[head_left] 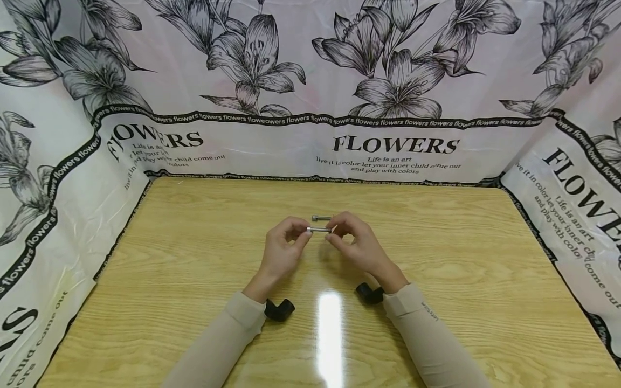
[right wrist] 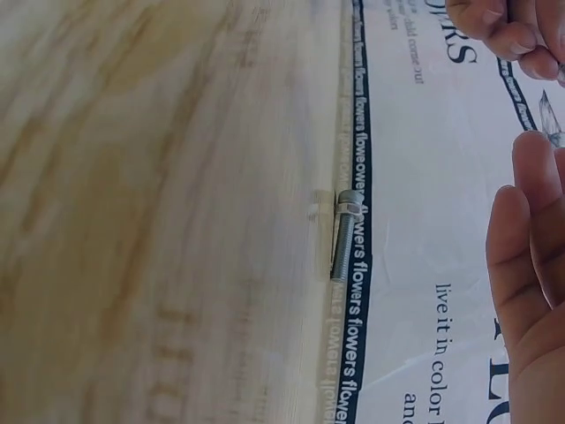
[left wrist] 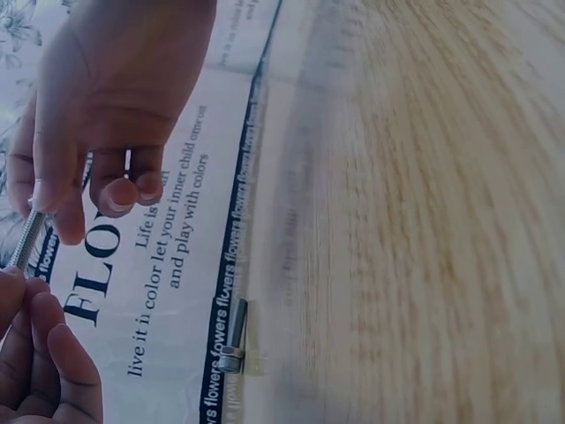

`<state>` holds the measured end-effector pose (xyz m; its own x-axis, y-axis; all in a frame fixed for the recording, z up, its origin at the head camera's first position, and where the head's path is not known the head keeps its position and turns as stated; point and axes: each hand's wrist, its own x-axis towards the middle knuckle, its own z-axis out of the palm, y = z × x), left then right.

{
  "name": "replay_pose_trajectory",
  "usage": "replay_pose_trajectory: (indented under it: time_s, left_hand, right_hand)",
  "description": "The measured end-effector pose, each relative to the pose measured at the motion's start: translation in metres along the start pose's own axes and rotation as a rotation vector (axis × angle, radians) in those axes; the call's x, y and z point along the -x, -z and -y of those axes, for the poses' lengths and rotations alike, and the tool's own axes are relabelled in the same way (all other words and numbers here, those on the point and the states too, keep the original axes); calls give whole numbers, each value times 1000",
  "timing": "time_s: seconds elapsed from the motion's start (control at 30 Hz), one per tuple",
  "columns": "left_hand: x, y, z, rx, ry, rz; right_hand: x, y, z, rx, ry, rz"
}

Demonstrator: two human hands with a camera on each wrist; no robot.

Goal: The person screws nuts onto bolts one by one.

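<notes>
Thumb and fingers of my left hand pinch one end of a metal bolt, which lies level between the hands in the head view. At the bolt's other end, the thumb and index finger of my right hand close on its tip. Threads show along the held bolt in the left wrist view. Its ends are partly hidden by the fingertips. Just beyond the hands, a second bolt lies on the table, its shank end overlapped by the right hand. A collar shows near the head of that loose bolt in the right wrist view.
The hands work over a wood-grain table. A flower-printed cloth stands along its back and sides. Black wrist-worn pieces sit at both cuffs. A bright light reflection falls on the table's near half.
</notes>
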<state>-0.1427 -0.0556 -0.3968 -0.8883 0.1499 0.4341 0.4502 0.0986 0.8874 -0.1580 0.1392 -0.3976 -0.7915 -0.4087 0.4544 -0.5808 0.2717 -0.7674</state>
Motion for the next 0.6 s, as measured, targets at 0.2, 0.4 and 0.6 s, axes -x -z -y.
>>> replay_pose_trajectory:
  time_s: [0.2, 0.4, 0.6]
  left_hand:
    - [0, -1, 5, -5, 6, -5]
    - [0, -3, 6, 8, 20, -5]
    - [1, -1, 0, -3, 21, -7]
  right_hand:
    - [0, -2, -3, 51, 13, -15]
    - [3, -5, -39, 78, 13, -32]
    - [6, -5, -32, -8, -123, 8]
